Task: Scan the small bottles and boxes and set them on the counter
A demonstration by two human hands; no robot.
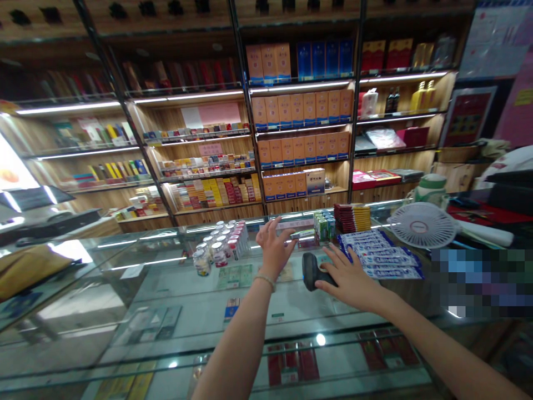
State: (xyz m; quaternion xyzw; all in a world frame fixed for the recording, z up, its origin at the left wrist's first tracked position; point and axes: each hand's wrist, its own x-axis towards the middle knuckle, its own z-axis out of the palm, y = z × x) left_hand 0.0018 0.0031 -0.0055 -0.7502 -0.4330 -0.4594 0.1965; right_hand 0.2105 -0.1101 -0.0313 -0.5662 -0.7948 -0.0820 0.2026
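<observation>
My right hand (348, 279) grips a dark handheld barcode scanner (311, 270) low over the glass counter (175, 311). My left hand (275, 244) reaches forward with fingers spread, its fingertips at a small flat pack (303, 234) lying on the counter; whether it holds the pack is unclear. Just beyond stand green and blue small boxes (323, 225).
A cluster of small capped bottles (220, 244) stands left of my hands. Blue-white packs (381, 255) and a red-yellow stack (353, 217) lie to the right, with a white desk fan (421, 225) beyond. Shelves of boxed goods (300, 119) fill the back wall. A monitor (31, 197) sits far left.
</observation>
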